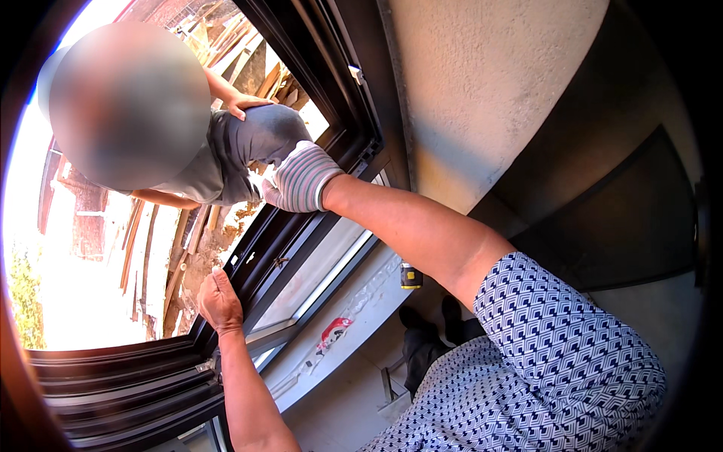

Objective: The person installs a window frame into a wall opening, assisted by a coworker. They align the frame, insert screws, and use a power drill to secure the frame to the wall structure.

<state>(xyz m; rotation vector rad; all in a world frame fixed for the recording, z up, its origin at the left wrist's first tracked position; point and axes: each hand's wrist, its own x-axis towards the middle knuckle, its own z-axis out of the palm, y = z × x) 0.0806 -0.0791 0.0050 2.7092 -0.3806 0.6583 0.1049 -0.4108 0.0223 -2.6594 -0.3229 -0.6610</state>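
My right hand [305, 177], in a striped knitted glove, reaches over the dark window frame [290, 245]. Its fingers are curled in front of a co-worker's bent knee [271, 128]; whatever they grip, if anything, is hidden. Bare, my left hand [221, 301] is raised beside the frame's lower corner. Its thumb points up and its fingers are closed, and I cannot make out anything in them. Outside the opening, the co-worker in grey clothes rests one hand [245, 104] on that knee.
A pale sill [361, 290] with a red scrap [335, 329] runs below the frame. A black-and-yellow block [410, 276] stands at its far end. Rough plaster wall [482, 68] rises to the right. Wooden boards [177, 256] lie outside. Dark shoes [416, 320] show below me.
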